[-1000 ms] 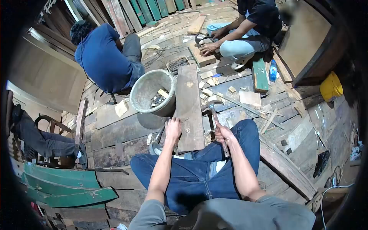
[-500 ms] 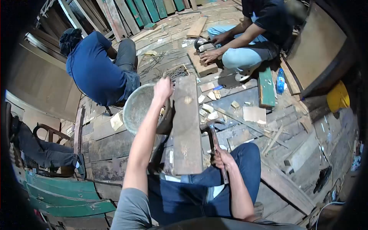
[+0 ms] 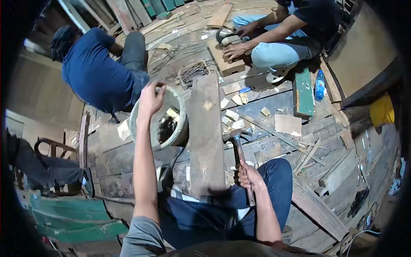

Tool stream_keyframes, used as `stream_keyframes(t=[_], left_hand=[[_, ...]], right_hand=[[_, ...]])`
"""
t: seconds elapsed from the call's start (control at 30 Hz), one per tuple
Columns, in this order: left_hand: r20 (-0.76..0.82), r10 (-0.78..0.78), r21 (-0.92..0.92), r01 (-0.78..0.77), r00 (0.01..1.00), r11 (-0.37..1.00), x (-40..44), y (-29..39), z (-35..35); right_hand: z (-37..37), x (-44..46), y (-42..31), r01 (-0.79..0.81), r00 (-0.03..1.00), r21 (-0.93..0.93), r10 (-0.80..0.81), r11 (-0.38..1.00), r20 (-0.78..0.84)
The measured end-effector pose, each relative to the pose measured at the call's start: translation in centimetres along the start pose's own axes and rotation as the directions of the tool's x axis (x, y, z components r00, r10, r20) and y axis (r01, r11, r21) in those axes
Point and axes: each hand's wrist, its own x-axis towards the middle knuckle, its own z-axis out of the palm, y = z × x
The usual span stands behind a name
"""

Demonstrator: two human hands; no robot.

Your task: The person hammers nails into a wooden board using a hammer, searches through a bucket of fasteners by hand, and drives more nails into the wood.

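Note:
My left hand (image 3: 151,99) is over the far rim of a grey bucket (image 3: 184,118), its fingers loosely curled and apart from the thumb, with nothing visible between them. Dark pieces and a light wooden block lie inside the bucket. A long, worn plank (image 3: 206,137) lies in front of me, just right of the bucket. To the right of this plank, my right hand (image 3: 247,176) grips the handle of a claw hammer (image 3: 239,147), head pointing away from me. Beyond the plank's far end is a basket of thin dark pieces (image 3: 193,73).
A person in blue (image 3: 96,70) sits at the far left; another (image 3: 295,38) holds a tool on a wood block (image 3: 224,60) at the far right. Wood scraps (image 3: 233,115), a green-sided beam (image 3: 303,94), a blue bottle (image 3: 320,85) and a yellow bucket (image 3: 382,109) are on the right.
My left hand has gone from the plank's near left edge out to the basket, then left to the bucket's rim. My right hand still holds the hammer. The view has shifted.

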Motion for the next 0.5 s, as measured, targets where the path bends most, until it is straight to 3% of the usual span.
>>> stream_keyframes(t=[0.03, 0.1, 0.17, 0.23, 0.3, 0.33, 0.5], left_hand=[[0.008, -0.129, -0.059, 0.130, 0.992, 0.990, -3.1, 0.3, -1.2], [-0.080, -0.192, -0.112, 0.182, 0.978, 0.977, -9.4, -1.4, -0.5], [-0.008, -0.290, 0.087, 0.289, 0.957, 0.953, -15.8, -1.7, 0.9], [0.037, -0.352, 0.273, 0.330, 0.935, 0.904, -20.4, 0.6, 1.9], [-0.200, -0.170, 0.320, 0.229, 0.965, 0.920, -23.5, 0.1, 4.5], [-0.135, -0.269, 0.248, 0.295, 0.954, 0.923, -24.0, 0.4, 4.1], [-0.130, -0.249, 0.241, 0.274, 0.960, 0.931, -27.3, 1.3, 4.4]], right_hand=[[0.2, -0.2, 0.1, 0.023, 1.000, -0.009, -0.023, 1.000, 0.000], [0.2, 0.2, 0.2, 0.026, 0.998, -0.050, -0.028, 0.998, -0.054], [-0.8, 0.9, 0.7, 0.058, 0.997, -0.072, -0.055, 0.996, 0.044], [-0.9, 1.0, 1.2, 0.096, 0.995, -0.105, -0.092, 0.990, 0.037], [-0.6, 0.7, 1.2, 0.086, 0.996, -0.113, -0.083, 0.990, 0.030], [-1.0, 1.0, 1.4, 0.094, 0.995, -0.114, -0.090, 0.989, 0.041], [-1.5, 1.3, 1.3, 0.071, 0.995, -0.133, -0.061, 0.989, 0.075]])
